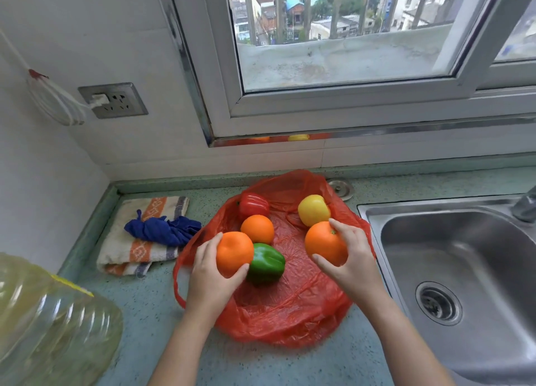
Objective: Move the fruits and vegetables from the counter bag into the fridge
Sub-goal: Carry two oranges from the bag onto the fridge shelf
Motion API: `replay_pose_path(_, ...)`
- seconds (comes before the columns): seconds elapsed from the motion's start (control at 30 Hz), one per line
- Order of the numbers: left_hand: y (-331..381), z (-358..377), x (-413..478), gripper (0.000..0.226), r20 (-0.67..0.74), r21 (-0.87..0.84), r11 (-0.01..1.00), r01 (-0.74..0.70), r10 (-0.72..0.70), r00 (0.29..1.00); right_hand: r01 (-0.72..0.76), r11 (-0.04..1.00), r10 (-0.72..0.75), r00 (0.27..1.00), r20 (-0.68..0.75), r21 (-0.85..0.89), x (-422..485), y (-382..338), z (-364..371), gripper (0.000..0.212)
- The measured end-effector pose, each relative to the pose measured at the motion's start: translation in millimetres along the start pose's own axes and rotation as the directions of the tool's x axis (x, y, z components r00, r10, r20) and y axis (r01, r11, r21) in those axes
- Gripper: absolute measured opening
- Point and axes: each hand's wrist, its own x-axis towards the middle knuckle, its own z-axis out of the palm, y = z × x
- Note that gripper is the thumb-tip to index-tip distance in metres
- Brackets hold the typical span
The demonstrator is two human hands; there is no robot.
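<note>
A red plastic bag [290, 307] is spread open on the speckled green surface [162, 313], beside the steel sink [464, 269]. One orange [234, 253] is gripped by the fingers of the left hand [210, 278], touching a green pepper [266, 263]. A second orange [325, 243] is clasped by the right hand [352, 261]. A third orange [257, 229], a red pepper [253, 205] and a yellow fruit [313, 210] are left lying on the bag.

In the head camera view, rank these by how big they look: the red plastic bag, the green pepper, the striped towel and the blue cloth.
Largest to smallest, as they look:
1. red plastic bag
2. striped towel
3. blue cloth
4. green pepper

The blue cloth and green pepper look close in size, and the pepper is partly hidden behind an orange, so their order is unsure.
</note>
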Motion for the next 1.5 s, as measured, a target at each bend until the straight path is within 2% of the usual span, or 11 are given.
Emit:
replay_pose_path(0.3,60,-12,-47,0.072,0.07,-0.204,0.959,-0.196,0.214,0.974,0.049,0.997,-0.038,0.985,-0.171,0.063,-60,-35,-56,0.07)
replay_pose_path(0.53,89,-15,-83,0.076,0.207,-0.373,0.876,-0.305,0.4,0.893,-0.037,0.998,0.05,0.939,-0.34,0.046,-136,-59,-92,0.07)
replay_pose_path(0.8,91,-11,-137,0.071,0.405,-0.523,0.809,-0.268,0.512,0.758,-0.217,0.972,0.229,0.802,-0.551,0.089,-243,-82,-108,0.066)
replay_pose_path(1.0,101,-10,-183,0.067,0.428,-0.571,0.762,-0.305,0.593,0.682,-0.32,0.947,0.266,0.728,-0.632,0.03,-309,-99,-119,0.067)
replay_pose_path(1.27,159,7,-257,0.064,0.461,-0.65,0.646,-0.4,0.754,0.468,-0.358,0.932,0.262,0.551,-0.792,0.059,-401,-105,-167,0.067)
replay_pose_path(1.5,238,53,-383,0.062,0.489,-0.753,0.551,-0.36,0.835,0.254,-0.461,0.887,0.175,0.353,-0.919,-0.008,-521,-85,-246,0.067)
